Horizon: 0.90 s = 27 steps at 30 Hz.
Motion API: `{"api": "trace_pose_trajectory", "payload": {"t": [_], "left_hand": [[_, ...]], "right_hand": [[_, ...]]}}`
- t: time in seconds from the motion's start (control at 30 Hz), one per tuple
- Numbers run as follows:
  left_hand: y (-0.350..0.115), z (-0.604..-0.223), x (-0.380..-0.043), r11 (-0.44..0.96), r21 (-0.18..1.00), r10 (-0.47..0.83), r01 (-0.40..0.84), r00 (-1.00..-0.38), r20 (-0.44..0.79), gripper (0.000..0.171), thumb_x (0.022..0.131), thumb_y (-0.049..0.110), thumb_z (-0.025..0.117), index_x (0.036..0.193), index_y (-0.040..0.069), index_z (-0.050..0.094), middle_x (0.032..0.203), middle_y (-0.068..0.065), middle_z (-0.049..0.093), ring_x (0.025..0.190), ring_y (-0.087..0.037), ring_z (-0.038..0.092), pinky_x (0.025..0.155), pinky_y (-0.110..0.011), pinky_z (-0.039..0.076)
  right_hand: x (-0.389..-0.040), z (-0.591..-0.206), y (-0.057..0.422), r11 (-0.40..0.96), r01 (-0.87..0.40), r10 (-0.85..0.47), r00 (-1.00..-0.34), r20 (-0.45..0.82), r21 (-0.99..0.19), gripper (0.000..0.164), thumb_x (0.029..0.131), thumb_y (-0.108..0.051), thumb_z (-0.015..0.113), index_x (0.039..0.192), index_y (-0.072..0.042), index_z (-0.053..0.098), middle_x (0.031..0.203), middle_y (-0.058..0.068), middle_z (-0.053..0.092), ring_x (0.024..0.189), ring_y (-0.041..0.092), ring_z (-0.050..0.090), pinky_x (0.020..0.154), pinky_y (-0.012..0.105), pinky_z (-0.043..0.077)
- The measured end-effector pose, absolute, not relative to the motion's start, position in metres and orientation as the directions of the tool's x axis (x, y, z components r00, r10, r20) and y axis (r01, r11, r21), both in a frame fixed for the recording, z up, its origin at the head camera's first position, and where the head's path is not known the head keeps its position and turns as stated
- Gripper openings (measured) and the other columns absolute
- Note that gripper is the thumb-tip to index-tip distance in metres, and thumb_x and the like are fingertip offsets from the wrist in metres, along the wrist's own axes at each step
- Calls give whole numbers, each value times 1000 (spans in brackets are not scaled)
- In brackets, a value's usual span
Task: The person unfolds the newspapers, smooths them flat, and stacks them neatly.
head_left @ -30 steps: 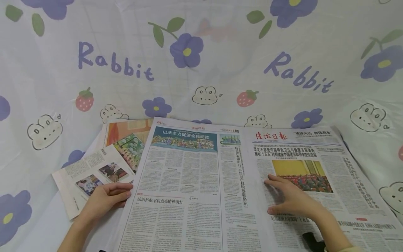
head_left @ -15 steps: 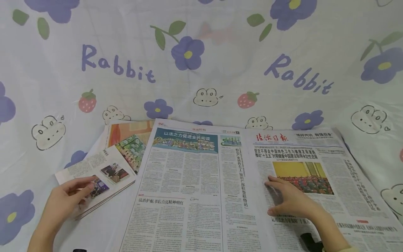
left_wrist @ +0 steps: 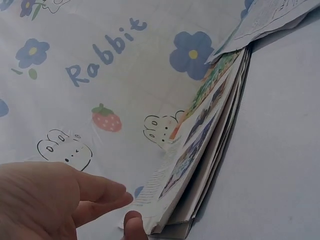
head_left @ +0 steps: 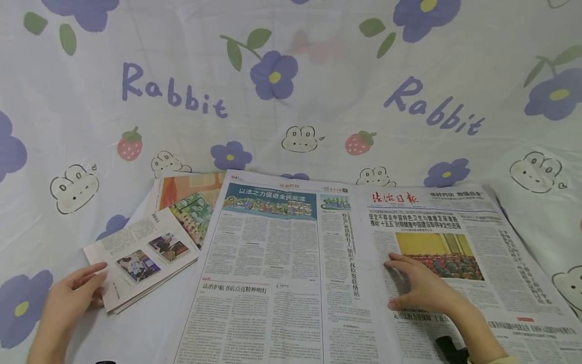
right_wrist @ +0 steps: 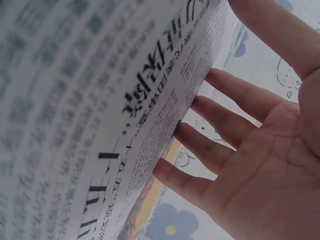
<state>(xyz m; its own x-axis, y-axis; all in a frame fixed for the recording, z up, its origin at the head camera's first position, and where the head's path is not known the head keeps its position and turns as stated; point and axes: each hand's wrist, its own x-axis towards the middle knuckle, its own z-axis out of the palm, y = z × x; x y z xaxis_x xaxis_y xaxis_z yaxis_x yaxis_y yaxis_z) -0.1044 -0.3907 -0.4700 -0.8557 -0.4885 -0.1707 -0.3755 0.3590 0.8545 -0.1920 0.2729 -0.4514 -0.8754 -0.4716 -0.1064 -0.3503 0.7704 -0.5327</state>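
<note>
A large newspaper [head_left: 263,258] lies spread flat, with a blue illustrated banner on its left page and a yellow-and-red photo on the right. My right hand [head_left: 425,288] rests on the right page, fingers apart; the right wrist view shows its fingertips against the print, the right hand [right_wrist: 265,150] palm visible. At the left, a folded newspaper [head_left: 136,268] with two photos lies tilted, partly under the large sheet. By its left edge is my left hand [head_left: 70,298], fingers fairly straight. In the left wrist view, thumb and fingers [left_wrist: 107,192] sit beside the folded paper's corner, apart from each other.
Beneath the large sheet's left side lies another colourful orange-printed paper [head_left: 182,187]. A white sheet with flowers, rabbits and strawberries [head_left: 345,106] hangs behind. A black object [head_left: 450,349] sits by the right wrist. White table surface [head_left: 150,323] shows at the front left.
My left hand has moved left, from the large newspaper's edge across the folded newspaper to its left edge. The right hand has stayed in place. The view has shifted slightly.
</note>
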Motion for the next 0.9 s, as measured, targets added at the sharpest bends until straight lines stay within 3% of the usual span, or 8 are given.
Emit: {"api": "trace_pose_trajectory", "payload": {"t": [0.13, 0.27, 0.37, 0.5, 0.6, 0.8, 0.9], "left_hand": [[-394, -470, -103, 272, 882, -518, -386, -831, -204, 45, 100, 30, 56, 138, 6, 56, 84, 20, 62, 70, -3, 60, 59, -25, 54], [-399, -469, -102, 102, 929, -467, -355, -842, -270, 20, 97, 28, 64, 114, 27, 74, 85, 22, 62, 71, -4, 59, 58, -24, 53], [-401, -469, -101, -53, 947, -377, -317, -872, -313, 15, 94, 24, 71, 100, 36, 77, 87, 17, 65, 72, -5, 57, 58, -24, 52], [-401, -471, -101, -188, 966, -207, -177, -954, -216, 24, 95, 9, 67, 107, 27, 77, 97, 9, 69, 85, -4, 63, 70, -24, 55], [-398, -475, -103, -228, 969, -153, -92, -980, -129, 31, 95, -1, 63, 115, 20, 74, 106, 7, 67, 95, -7, 66, 79, -25, 54], [-385, -481, -108, -86, 985, -317, -148, -933, -168, 46, 84, 5, 79, 125, 22, 70, 102, 16, 58, 89, 2, 62, 75, -16, 52], [-378, -482, -111, -63, 989, -359, -137, -921, -150, 53, 80, 5, 82, 129, 21, 68, 100, 20, 60, 90, 5, 61, 73, -13, 50]], "right_hand": [[-193, -451, 273, 768, -355, -476, -873, -103, -533, 93, 68, -40, 90, 139, 5, 50, 150, 29, 32, 134, 54, 26, 97, 69, 32], [-193, -451, 273, 767, -350, -472, -875, -104, -537, 94, 68, -41, 90, 139, 5, 50, 151, 28, 31, 134, 54, 26, 97, 69, 32], [-192, -452, 273, 767, -354, -472, -876, -98, -536, 94, 67, -42, 90, 139, 6, 50, 150, 28, 32, 134, 54, 26, 97, 69, 32], [-191, -452, 273, 765, -370, -479, -874, -81, -527, 94, 67, -42, 89, 138, 6, 51, 150, 28, 33, 134, 54, 27, 97, 69, 32], [-191, -452, 272, 765, -376, -480, -874, -74, -523, 94, 67, -43, 89, 138, 5, 51, 149, 28, 34, 133, 54, 28, 97, 70, 32], [-190, -451, 272, 766, -368, -477, -875, -83, -526, 94, 67, -43, 89, 138, 5, 51, 150, 28, 33, 133, 55, 27, 96, 71, 31], [-189, -451, 272, 764, -368, -480, -873, -84, -530, 94, 68, -42, 89, 139, 5, 50, 150, 28, 32, 133, 55, 27, 96, 71, 31]]}}
